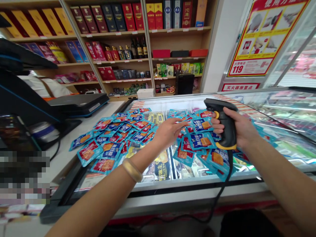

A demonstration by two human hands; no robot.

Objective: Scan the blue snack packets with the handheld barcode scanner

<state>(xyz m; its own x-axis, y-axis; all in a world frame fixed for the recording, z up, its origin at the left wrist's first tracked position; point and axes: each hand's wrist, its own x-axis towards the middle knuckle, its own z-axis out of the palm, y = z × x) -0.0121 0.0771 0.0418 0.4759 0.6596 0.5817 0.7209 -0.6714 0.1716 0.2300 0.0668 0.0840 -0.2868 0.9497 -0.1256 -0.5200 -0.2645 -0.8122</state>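
One black-and-yellow handheld scanner (225, 125) is upright in the right hand (243, 128), whose fingers wrap its grip, above the right heap of blue packets (201, 141). The left hand (170, 130) reaches to that heap's near-left side, fingers extended; whether they pinch a packet cannot be told. Left of it, another heap of packets (111, 149) spreads across the glass-topped case (172, 194). From the scanner, a cable (223, 187) hangs over the case's front edge. Beyond, a flat scale (81, 103) sits on the counter (115, 107), and shelves (177, 29) hold boxes and bottles.
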